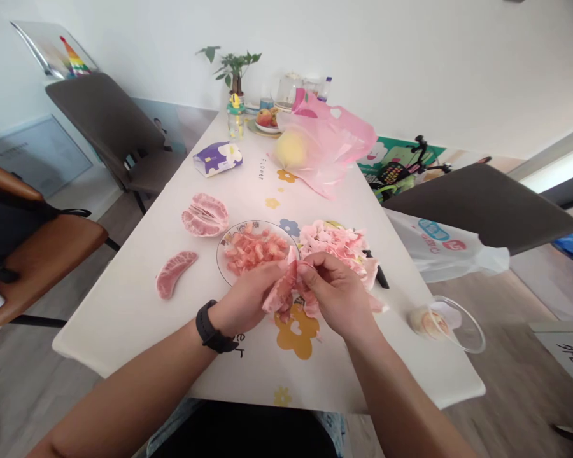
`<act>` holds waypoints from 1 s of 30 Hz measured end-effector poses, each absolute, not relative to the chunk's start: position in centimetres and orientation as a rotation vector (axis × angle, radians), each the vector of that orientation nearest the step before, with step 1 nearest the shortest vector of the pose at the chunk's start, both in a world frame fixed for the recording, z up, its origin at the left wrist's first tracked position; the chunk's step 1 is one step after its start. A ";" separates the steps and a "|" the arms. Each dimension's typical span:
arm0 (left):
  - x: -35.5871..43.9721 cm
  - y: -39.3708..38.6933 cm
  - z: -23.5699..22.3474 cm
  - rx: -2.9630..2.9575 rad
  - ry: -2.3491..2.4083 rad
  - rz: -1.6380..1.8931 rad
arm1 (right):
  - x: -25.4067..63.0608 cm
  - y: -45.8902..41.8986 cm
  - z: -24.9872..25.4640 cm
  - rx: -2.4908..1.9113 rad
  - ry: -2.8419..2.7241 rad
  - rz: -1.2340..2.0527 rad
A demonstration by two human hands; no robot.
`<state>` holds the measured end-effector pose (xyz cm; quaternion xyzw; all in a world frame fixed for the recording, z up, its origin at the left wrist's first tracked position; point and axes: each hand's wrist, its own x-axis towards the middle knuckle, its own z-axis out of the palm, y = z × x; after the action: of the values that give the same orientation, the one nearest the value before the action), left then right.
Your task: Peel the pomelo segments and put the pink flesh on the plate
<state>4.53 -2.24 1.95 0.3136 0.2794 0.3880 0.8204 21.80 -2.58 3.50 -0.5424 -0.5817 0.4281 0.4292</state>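
Observation:
Both hands meet over the near middle of the white table (124, 305). My left hand (246, 302), with a black watch on its wrist, and my right hand (337, 292) pinch one pink pomelo segment (281, 294) between them, its skin partly peeled back. Just beyond the hands stands a plate (224, 245) holding peeled pink flesh pieces (255, 249). A heap of pink peel and membrane (337, 245) lies to the plate's right. One loose segment (174, 272) and a cluster of unpeeled segments (205, 215) lie to the left.
A black-handled knife (379, 275) sits beside the peel heap. A clear bowl (451, 323) is at the right edge. Farther back are a pink bag (329, 143) with a whole pomelo (291, 149), a tissue pack (217, 158), a fruit plate and a plant. Chairs flank the table.

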 end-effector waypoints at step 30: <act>3.9 -2.4 2.6 0.802 0.518 1.193 | 23.2 -4.7 0.2 -1.645 -1.327 1.009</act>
<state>3.87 -2.36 2.61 0.3633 0.2346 0.5401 0.7220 23.23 -4.72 0.16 -0.6469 -0.5218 0.3971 0.3893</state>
